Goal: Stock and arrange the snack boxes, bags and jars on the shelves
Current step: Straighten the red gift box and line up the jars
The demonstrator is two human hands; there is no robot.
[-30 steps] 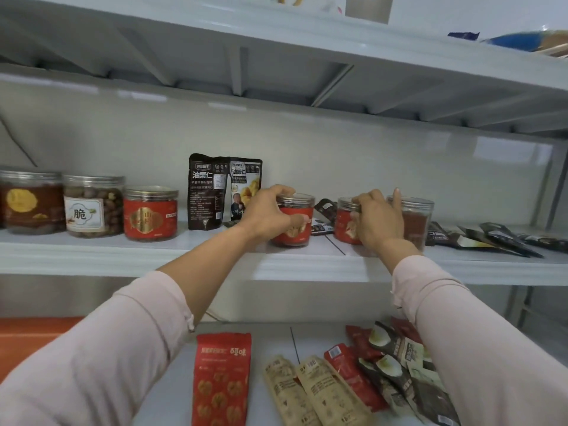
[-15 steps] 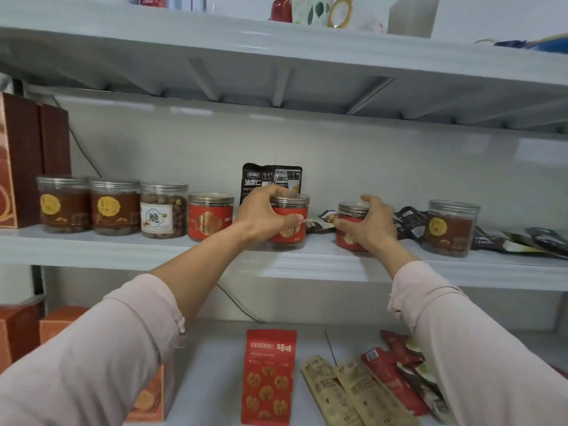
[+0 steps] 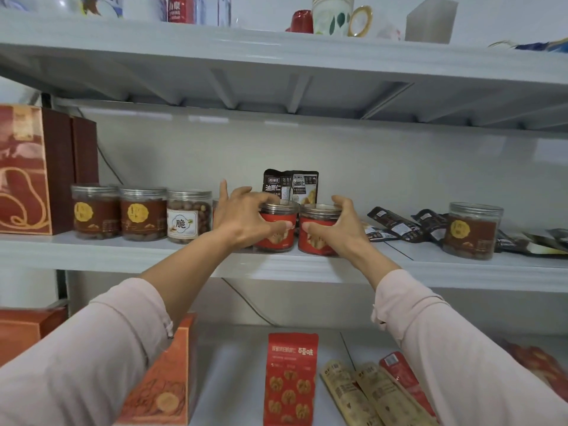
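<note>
Two hands: left hand (image 3: 242, 218) curls fingers (image 3: 261, 198) round left red jar (image 3: 278, 233), right hand (image 3: 339, 230) round right red jar (image 3: 313, 241); labels hide contents

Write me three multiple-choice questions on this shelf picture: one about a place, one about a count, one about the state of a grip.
1. Where do the upright black bags stand? A. behind the left red-label jar B. on the bottom shelf C. inside a box
2. How many brown-label jars stand left of the white-label jar? A. one B. two C. four
3. What is the right grip doing? A. hanging idle B. holding the right red-label jar C. pressing the bottom shelf
Answers: 1 A, they rise behind its lid; 2 B, two stand side by side there; 3 B, it curls round that jar.
</note>
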